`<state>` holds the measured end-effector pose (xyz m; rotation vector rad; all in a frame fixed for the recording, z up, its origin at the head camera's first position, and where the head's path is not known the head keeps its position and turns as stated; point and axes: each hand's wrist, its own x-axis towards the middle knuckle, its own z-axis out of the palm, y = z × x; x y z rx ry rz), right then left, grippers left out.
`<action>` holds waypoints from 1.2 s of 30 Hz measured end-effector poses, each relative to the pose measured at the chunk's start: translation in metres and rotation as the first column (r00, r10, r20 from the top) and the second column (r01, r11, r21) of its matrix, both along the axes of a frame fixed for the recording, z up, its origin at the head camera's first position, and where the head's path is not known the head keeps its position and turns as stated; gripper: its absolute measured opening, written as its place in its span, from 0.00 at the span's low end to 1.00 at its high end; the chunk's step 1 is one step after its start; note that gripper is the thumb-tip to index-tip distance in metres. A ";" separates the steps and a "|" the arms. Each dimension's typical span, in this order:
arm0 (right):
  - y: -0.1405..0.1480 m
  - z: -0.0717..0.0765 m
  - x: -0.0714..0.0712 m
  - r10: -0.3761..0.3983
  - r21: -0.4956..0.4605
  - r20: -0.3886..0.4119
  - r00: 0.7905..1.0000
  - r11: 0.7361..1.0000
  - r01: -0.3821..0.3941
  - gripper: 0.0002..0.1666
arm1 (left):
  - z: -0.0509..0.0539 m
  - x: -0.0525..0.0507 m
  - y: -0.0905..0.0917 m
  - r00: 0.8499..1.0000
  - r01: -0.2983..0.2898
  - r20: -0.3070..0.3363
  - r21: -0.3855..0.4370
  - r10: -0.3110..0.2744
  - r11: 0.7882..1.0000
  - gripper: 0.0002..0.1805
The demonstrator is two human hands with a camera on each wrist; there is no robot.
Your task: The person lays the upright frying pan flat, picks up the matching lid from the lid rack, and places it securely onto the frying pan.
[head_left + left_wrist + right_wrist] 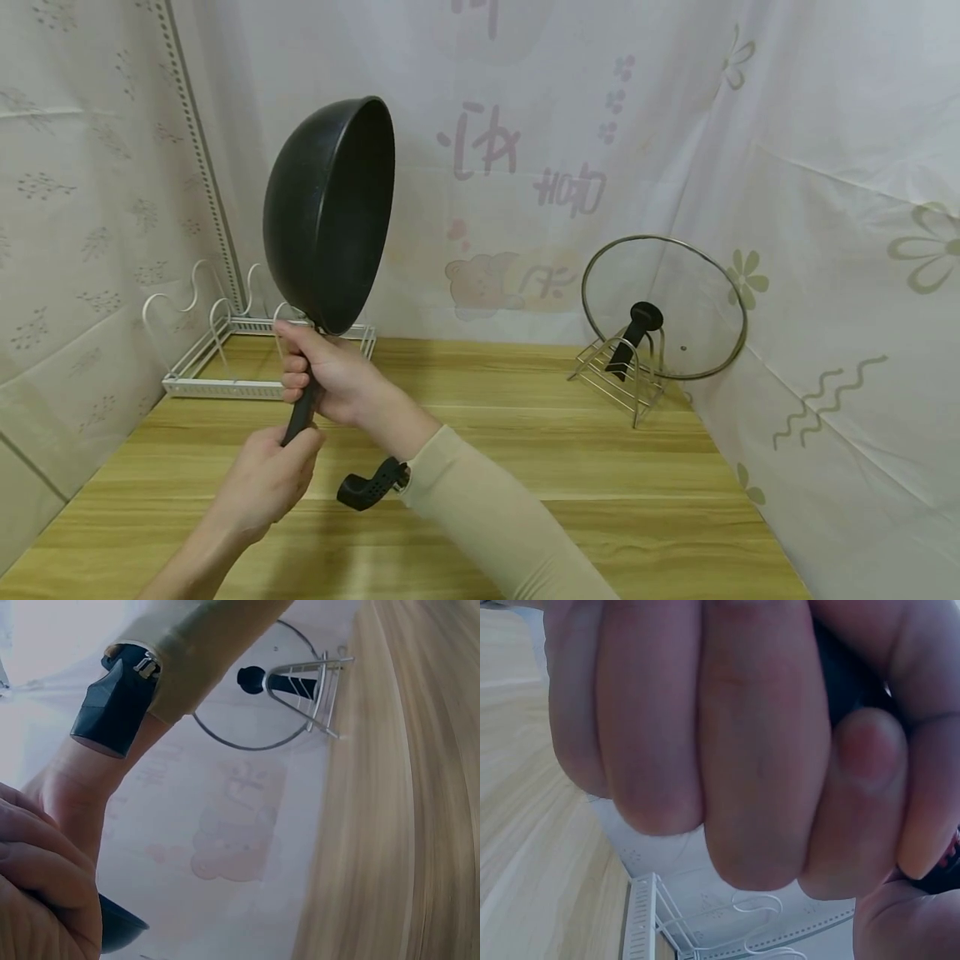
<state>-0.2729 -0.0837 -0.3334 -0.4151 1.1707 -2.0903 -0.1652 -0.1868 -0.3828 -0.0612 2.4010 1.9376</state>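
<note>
A deep black wok (300, 208) is held up on its side above the table, its open mouth turned to the right and its handle (302, 412) pointing down. My right hand (341, 375) grips the handle just below the bowl. Lower down, my left hand (270, 475) holds the handle's end. Curled fingers of the right hand (757, 750) fill the right wrist view, with a dark bit of the handle between them. In the left wrist view the left hand (45, 892) is at the lower left, and only a corner of the wok (120, 926) shows.
A glass lid (701, 300) with a black knob leans upright in a small wire rack (622, 375) at the back right. At the back left, behind the hands, stands a white metal rack (225, 388) with wavy holders. Patterned cloth (825, 292) surrounds the wooden table (487, 433).
</note>
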 end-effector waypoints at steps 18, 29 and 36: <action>0.020 -0.012 -0.010 0.033 -0.114 0.122 0.992 0.993 -0.019 0.32 | -0.001 -0.008 0.002 0.939 0.343 -0.095 0.200 -0.330 0.918 0.27; 0.031 -0.017 -0.011 0.061 -0.188 0.188 0.980 0.982 -0.025 0.33 | -0.005 -0.016 0.002 0.873 0.484 -0.105 0.316 -0.477 0.816 0.27; 0.038 -0.019 -0.014 0.071 -0.206 0.177 0.982 0.978 -0.033 0.32 | -0.006 -0.022 0.002 0.814 0.568 -0.138 0.390 -0.564 0.725 0.26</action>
